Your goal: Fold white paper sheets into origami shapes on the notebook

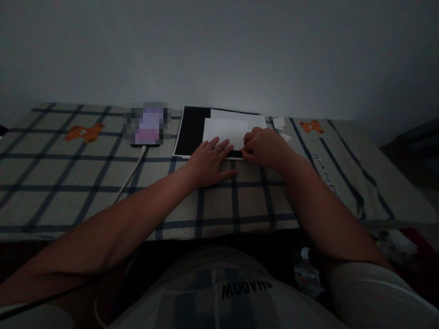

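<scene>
My left hand [211, 163] lies flat, fingers spread, with its fingertips on the lower edge of a white paper sheet [225, 130]. At that sheet's lower right corner, my right hand [265, 147] is closed with thumb and finger pinched together. Whatever is in the pinch, if anything, is too small and dark to make out. Beneath the sheet is another white sheet [236, 114], partly covered. Both rest on a black, flat rectangular board or pad [190, 132] with a thin white edge. Small white paper pieces [279, 122] lie just beyond my right hand.
A phone with a blurred screen [149, 125] lies at the left, a white cable [129, 176] running from it towards me. A checked cloth [219, 205] with bear prints covers the table. A pale wall [219, 55] rises behind. A plastic bottle [308, 274] is below at the right.
</scene>
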`<state>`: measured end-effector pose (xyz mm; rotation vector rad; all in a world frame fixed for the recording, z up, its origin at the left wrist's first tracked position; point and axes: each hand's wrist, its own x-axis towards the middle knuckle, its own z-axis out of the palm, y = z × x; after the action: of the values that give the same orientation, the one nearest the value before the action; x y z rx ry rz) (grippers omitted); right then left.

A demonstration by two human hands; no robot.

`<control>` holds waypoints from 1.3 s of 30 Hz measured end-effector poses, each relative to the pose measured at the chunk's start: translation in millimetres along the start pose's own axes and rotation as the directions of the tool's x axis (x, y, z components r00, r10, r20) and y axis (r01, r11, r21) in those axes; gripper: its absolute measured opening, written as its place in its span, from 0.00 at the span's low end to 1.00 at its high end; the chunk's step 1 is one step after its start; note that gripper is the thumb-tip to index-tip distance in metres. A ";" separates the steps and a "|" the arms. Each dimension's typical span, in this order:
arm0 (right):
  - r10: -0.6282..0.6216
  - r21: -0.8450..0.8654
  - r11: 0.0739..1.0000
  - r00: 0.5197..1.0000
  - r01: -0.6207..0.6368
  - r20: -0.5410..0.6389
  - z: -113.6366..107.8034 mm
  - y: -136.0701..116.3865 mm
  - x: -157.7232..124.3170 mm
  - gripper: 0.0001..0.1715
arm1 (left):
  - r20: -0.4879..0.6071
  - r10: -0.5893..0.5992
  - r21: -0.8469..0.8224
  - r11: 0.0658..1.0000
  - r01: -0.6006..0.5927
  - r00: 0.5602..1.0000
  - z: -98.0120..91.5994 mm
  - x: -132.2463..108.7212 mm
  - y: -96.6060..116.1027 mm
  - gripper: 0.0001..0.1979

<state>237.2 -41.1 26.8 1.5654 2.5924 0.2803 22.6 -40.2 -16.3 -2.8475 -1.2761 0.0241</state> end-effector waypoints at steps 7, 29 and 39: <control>0.059 -0.098 0.994 0.995 -0.051 0.075 -4.3 1.9 -3.6 0.25 | 0.017 -0.006 -0.001 1.000 0.006 1.000 -2.3 -0.5 1.2 0.44; 0.044 0.103 0.993 0.998 -0.050 0.051 -1.2 -8.7 1.6 0.24 | 0.014 -0.007 -0.048 0.999 0.008 1.000 -1.1 -1.1 0.2 0.44; 0.054 0.144 0.988 0.996 -0.064 0.072 1.9 -5.5 4.0 0.23 | 0.013 -0.046 -0.023 0.999 0.047 0.999 -4.1 -3.4 -1.9 0.44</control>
<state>230.9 -39.9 23.9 1.6682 2.5702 0.0414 19.0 -41.5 -12.2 -2.8401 -1.3532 0.0269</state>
